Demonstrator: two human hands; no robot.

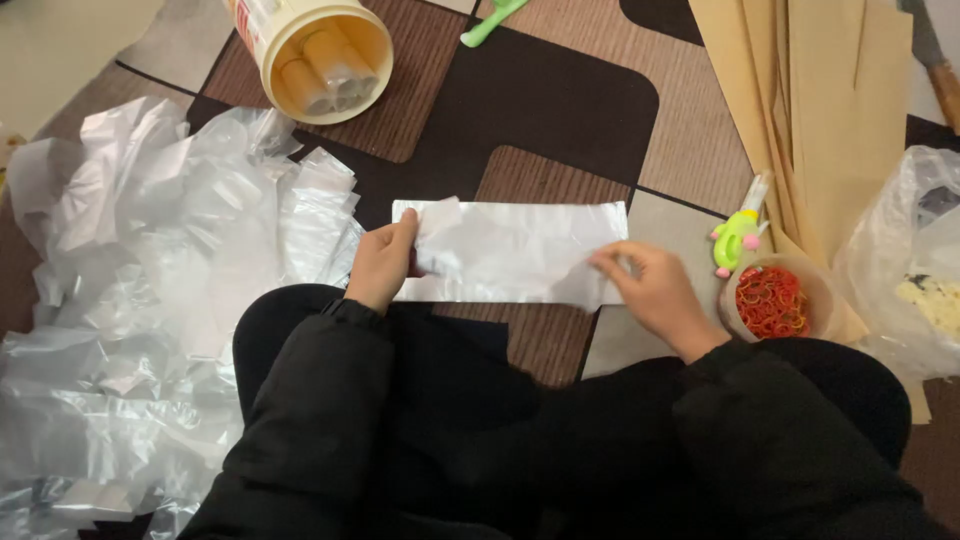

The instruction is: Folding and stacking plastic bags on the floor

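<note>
A clear plastic bag (pixel 520 250) lies flat on the patterned brown mat in front of me. My left hand (pixel 382 264) pinches its left end, where the plastic is folded up a little. At the bag's lower right corner, my right hand (pixel 652 290) grips the plastic with fingers and thumb. Both sleeves are black.
A big heap of clear plastic bags (pixel 150 300) fills the left side. A yellow tub (pixel 320 55) with rolled things inside lies at the top. At right are tan paper sheets (pixel 820 110), a green-and-pink toy-like gadget (pixel 738 238), a bowl of red rubber bands (pixel 772 300) and a plastic bag (pixel 915 250).
</note>
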